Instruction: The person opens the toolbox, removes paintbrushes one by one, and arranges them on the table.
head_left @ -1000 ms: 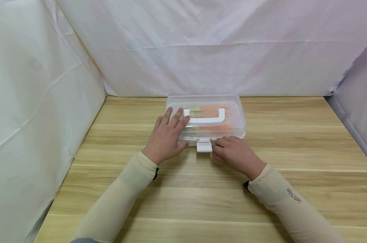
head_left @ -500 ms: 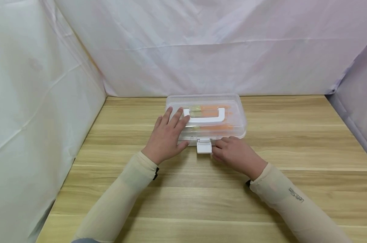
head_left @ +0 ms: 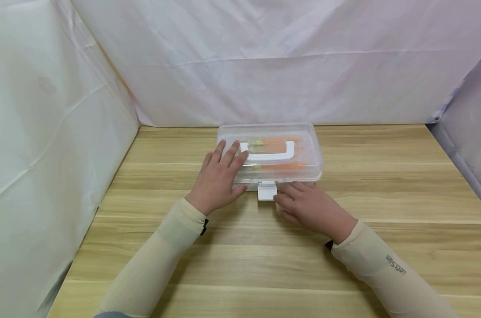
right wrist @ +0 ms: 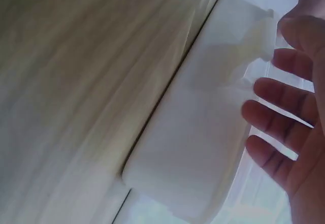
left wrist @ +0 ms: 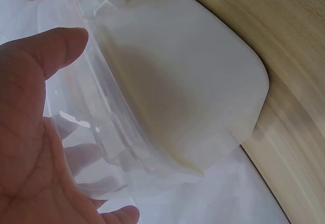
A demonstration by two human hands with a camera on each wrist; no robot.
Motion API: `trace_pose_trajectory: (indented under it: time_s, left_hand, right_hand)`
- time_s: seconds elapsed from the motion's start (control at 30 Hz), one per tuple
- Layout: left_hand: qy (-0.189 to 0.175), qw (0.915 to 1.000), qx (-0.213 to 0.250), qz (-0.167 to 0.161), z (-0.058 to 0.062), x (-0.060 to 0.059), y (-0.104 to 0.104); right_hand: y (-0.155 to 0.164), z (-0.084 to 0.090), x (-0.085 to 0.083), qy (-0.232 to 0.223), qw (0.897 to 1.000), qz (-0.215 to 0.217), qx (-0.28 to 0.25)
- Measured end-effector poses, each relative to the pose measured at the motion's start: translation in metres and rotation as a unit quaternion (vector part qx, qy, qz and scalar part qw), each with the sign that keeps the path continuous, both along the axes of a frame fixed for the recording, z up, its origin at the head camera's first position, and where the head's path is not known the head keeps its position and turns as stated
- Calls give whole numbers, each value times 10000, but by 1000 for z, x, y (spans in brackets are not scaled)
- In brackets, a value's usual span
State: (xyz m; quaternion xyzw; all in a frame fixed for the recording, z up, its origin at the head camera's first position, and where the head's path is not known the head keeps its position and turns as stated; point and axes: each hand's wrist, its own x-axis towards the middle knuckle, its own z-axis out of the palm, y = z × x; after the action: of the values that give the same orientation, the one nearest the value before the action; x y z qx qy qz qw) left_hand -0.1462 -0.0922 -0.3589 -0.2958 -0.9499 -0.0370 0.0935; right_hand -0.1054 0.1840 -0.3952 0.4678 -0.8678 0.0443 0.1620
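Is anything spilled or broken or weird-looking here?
Nothing looks spilled or broken. The one odd bit is the white latch on the front of the see-through box: it sticks out instead of lying flat against the front, so it doesn't look snapped shut.

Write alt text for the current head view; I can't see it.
A person's left hand rests on the left part of a clear-lidded box, by its white handle, while the right hand is at the white front latch, which juts toward the wearer. Orange items show inside; the box sits on a wood-grain table before white cloth.
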Motion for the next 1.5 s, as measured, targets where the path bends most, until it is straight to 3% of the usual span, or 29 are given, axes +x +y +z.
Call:
trace_pose_trajectory:
  time_s: [0.2,0.3,0.53,0.67,0.77,0.9,1.03,1.17,1.27,1.5]
  left_hand:
    - [-5,10000,2,-20,1,0,0]
    - [13,10000,26,-66,1,0,-1]
    - [-5,9999,25,-113,-1,-2,-2]
    - [11,10000,35,-67,-2,-2,-2]
    - [138,9998,117,-49,-5,1,-4]
    - [401,9984,388,-114,-7,5,-10]
    - [572,9958,711,-95,-8,5,-18]
    - [582,9944,881,61,-11,1,-25]
    - [566,9943,908,14,-15,-1,-27]
    - [582,9967,537,-152,-24,-3,-23]
  right_hand:
    - [-3,-5,2,-139,9992,8,363]
    - [-2,-1,4,-113,9996,6,270]
    - [16,17,0,446,9951,-187,-862]
    - [29,23,-6,980,9805,-698,-1556]
    - [38,24,-11,1128,9691,-1068,-1919]
    - [49,20,-16,920,9610,-1427,-2183]
    - [56,13,-18,305,9564,-1850,-2241]
    - [59,6,-22,-492,9496,-2329,-2041]
    - [61,0,-24,-849,9482,-2474,-1801]
    - [60,-8,-25,-684,9587,-2260,-1588]
